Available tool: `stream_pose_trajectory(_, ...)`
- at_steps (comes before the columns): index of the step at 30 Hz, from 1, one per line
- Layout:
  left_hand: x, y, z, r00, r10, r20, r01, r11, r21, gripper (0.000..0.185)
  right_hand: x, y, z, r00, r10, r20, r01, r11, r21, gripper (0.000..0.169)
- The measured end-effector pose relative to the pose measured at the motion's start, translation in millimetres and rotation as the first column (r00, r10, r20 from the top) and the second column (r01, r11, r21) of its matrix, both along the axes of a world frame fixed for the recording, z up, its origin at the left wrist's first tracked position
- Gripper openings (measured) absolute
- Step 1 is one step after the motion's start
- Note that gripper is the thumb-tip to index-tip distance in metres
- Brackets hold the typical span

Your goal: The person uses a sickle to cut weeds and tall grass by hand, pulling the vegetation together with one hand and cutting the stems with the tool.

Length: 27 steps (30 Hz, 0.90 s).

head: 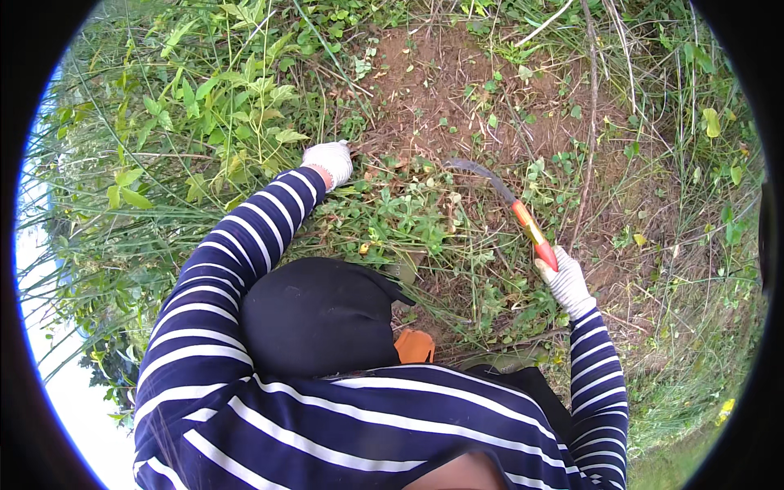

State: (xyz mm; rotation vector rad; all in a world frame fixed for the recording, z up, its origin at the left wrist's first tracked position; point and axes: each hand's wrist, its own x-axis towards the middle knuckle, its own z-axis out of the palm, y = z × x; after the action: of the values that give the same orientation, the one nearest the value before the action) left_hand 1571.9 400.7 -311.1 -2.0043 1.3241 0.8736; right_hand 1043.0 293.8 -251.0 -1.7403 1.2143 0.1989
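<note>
My right hand point(566, 278), in a white knit glove, grips the red and yellow handle of a sickle point(534, 236). Its dark curved blade point(481, 171) points up and to the left, over low weeds and soil. My left hand point(331, 162), gloved the same way, is down at the edge of the leafy undergrowth. Brown dry plant matter point(364, 153) lies beside its knuckles. The fingers of this hand are turned away, so whether they hold anything is hidden. Between the two hands spread low green weeds point(398, 214) and cut-looking stalks.
Tall leafy plants point(245, 104) crowd the left side. Bare reddish soil point(429, 86) slopes ahead. A long dry stem point(591, 122) stands right of the blade. My bent knee point(318, 312) in black cloth is close below the left arm, near an orange object point(415, 346).
</note>
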Motion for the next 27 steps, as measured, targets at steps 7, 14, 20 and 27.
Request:
stream_pose_trajectory(7, -4.6, -5.1, 2.7, 1.000, 0.015, 0.027, -0.013, 0.998, -0.060, 0.037, 217.1, -34.2, -49.8, 0.961, 0.042, 0.275, -0.022, 0.997, -0.073, 0.035)
stream_pose_trajectory(14, 7.2, 22.7, -35.8, 0.995, 0.091, -0.048, -0.098, 0.984, -0.150, 0.033, 97.3, -12.7, -48.7, 0.984, 0.152, -0.089, -0.158, 0.986, -0.058, 0.037)
stream_pose_trajectory(20, 1.4, 20.6, -36.9, 0.382, 0.780, -0.496, -0.908, 0.417, -0.043, 0.036, 104.7, -56.0, 5.3, 0.992, 0.128, -0.017, -0.128, 0.990, -0.050, 0.036)
stream_pose_trajectory(27, 7.6, 17.3, -26.9, 0.656, 0.666, -0.355, -0.731, 0.678, -0.081, 0.034, 312.4, -35.3, -35.3, 0.957, 0.283, 0.060, -0.271, 0.950, -0.157, 0.040)
